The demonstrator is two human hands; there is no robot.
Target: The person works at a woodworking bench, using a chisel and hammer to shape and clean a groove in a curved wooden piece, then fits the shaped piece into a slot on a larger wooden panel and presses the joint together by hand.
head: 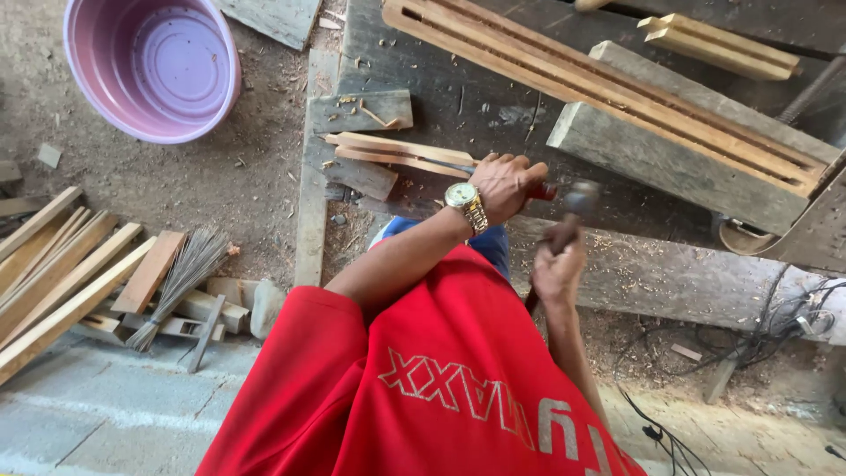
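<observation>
Near the centre of the frame we see the left hand (507,183), a gold wristwatch (467,205) on its wrist, with its grip closed around a red-handled tool (539,189), probably a chisel, though the hand covers most of it. The tool's far end lies against a slim notched wooden piece (401,153) on the dark, weathered tabletop (476,110), just left of the hand. Just below and to the right, the right hand (557,269) has its grip wrapped tight around the handle of a hammer (577,201), whose blurred metal head sits just beside the tool's red end. A long slotted wooden frame (608,88) rests on a grey timber block (670,167) across the upper right. At the upper left a purple plastic basin (154,66) stands on the dirt floor (176,185). Wooden slats (62,273) and a small straw broom (181,278) lie at the left edge, and black cables (705,344) trail at the lower right.
</observation>
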